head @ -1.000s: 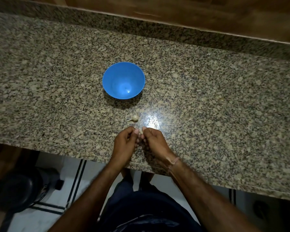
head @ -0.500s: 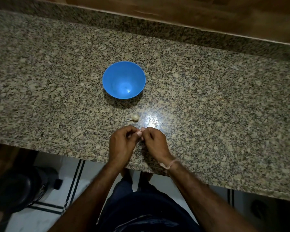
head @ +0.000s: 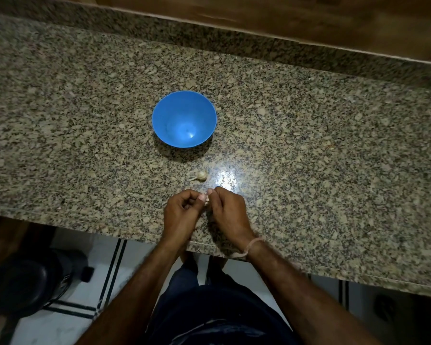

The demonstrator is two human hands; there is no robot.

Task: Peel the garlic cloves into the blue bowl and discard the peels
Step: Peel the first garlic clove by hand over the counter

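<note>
The garlic clove point(head: 206, 200) is sitting pinched between both hands over the bench's point(head: 334, 170) near edge. Left hand point(head: 181, 210) fingers are curling onto it from the left; right hand point(head: 228, 210) fingers are nipping it from the right. A second clove point(head: 200, 176) is lying just beyond, the blue bowl point(head: 184, 119) farther back, apparently empty.

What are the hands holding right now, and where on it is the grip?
A small pale piece, likely a garlic clove, is pinched between the fingertips of the left hand and right hand. It is mostly hidden, so the exact spot cannot be told.
</note>
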